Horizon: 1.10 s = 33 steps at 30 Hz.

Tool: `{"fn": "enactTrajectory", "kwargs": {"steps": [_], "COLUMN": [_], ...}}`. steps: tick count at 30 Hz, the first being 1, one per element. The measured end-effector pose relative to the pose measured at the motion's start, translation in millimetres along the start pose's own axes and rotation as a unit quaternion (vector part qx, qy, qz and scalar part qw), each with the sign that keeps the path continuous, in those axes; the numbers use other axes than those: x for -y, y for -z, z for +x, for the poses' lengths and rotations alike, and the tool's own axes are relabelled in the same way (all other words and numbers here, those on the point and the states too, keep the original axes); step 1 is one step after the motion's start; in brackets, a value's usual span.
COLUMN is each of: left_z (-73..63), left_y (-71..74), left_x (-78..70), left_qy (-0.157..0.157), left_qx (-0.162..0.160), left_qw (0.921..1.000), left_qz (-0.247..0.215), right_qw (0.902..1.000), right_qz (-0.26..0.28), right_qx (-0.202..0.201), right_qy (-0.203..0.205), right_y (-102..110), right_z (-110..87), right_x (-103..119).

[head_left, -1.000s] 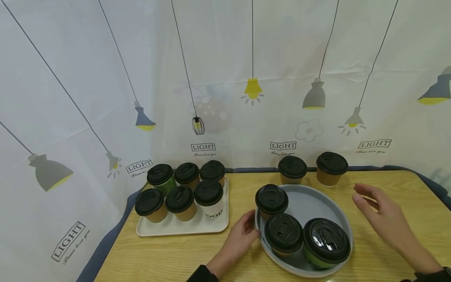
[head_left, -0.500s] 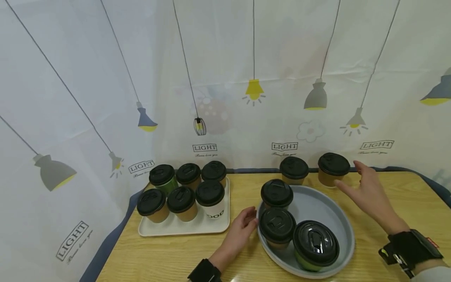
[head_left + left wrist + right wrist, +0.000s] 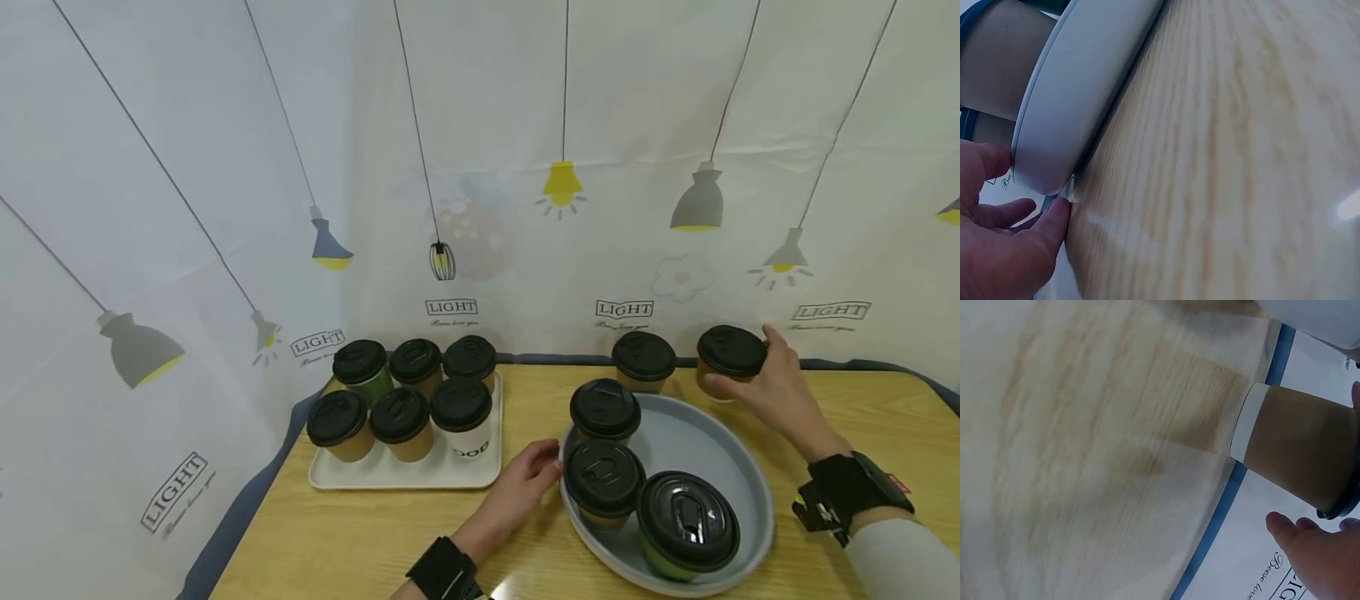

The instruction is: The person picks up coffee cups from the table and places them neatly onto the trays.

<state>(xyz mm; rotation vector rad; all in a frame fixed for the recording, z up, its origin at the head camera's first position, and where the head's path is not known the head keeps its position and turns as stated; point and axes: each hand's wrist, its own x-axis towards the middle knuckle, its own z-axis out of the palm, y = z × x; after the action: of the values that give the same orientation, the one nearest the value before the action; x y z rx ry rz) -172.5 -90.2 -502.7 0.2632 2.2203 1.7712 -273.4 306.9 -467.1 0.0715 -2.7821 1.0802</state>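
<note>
My left hand (image 3: pixel 522 482) touches the left rim of a round grey tray (image 3: pixel 697 433), its fingers loosely bent. In the left wrist view, the thumb and fingertips meet the tray's side (image 3: pixel 1091 87). On this tray stand two brown paper cups with black lids, a far one (image 3: pixel 605 408) and a nearer one (image 3: pixel 604 479), plus a wider green cup (image 3: pixel 687 523) with a glossy black lid. My right hand (image 3: pixel 780 396) spreads around a brown lidded cup (image 3: pixel 729 354) at the table's back. In the right wrist view, a gap separates some fingertips (image 3: pixel 1280 526) from that cup (image 3: pixel 1304 444).
Another brown lidded cup (image 3: pixel 643 360) stands behind the round tray. To the left, a cream rectangular tray (image 3: pixel 405 479) carries several black-lidded cups, including a green one (image 3: pixel 363 371) and a white one (image 3: pixel 462 417). A lamp-printed curtain (image 3: pixel 510 225) hangs behind the wooden table (image 3: pixel 300 550).
My right hand has moved forward and left to the brown cup at the back. The round tray and its cups have turned clockwise, while my left hand stays at the rim. The view has shifted slightly.
</note>
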Motion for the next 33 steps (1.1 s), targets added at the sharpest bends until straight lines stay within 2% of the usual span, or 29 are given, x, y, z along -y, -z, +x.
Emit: {"fn": "enactTrajectory", "kwargs": {"steps": [10, 18, 24, 33], "left_z": [3.1, 2.0, 1.1, -0.1], "left_y": [-1.5, 0.0, -1.7, -1.5], "left_x": [0.3, 1.6, 0.2, -0.3], "left_qy": [0.004, 0.006, 0.007, 0.005], "left_qx": [0.003, 0.003, 0.005, 0.004], "left_qw": [0.9998, 0.9998, 0.9997, 1.0000], "left_qz": [0.017, 0.019, 0.021, 0.002], "right_qw": [0.9995, 0.9980, 0.9969, 0.9967], "right_qz": [0.002, 0.031, 0.040, 0.033], "right_qx": [-0.001, -0.008, -0.030, -0.030], "right_qy": [0.031, 0.055, 0.061, 0.068], "right_y": [-4, -6, 9, 31], "right_z": [6.2, 4.9, -12.2, -46.3], "right_x": [-10, -5, 0, 14]}}
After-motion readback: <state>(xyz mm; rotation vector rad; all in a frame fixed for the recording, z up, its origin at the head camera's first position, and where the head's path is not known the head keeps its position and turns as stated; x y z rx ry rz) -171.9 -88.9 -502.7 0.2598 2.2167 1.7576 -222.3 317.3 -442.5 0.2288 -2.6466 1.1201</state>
